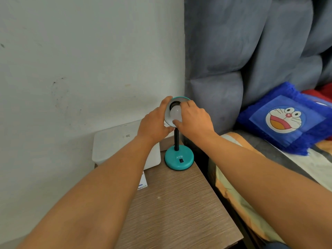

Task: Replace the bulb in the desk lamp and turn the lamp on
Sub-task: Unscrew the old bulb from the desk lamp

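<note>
Step in hand: the bulb (175,113) sits at the mouth of the socket inside the lamp shade (168,121); whether it is going in or coming out cannot be told from this moment alone.
Right grip: the right hand (193,119) is clamped on the bulb, thumb under it, fingers over its far side.
Left grip: the left hand (155,123) is closed around the shade's left rim, steadying it just beside the bulb.
Lamp: the desk lamp (179,159) stands directly below both grips, its teal base on the counter (179,203), black stem rising to the shade.
Next move, as I judge it: a twist of the right grip about the bulb's axis while the left holds the shade against the turn; then a reach down to the black switch (181,160) on the base.
Hard to make out: the bulb's threads and the socket are shadowed; no other bulb is visible; the white box (115,141) behind the left forearm is partly covered; the lamp's cord cannot be seen.
</note>
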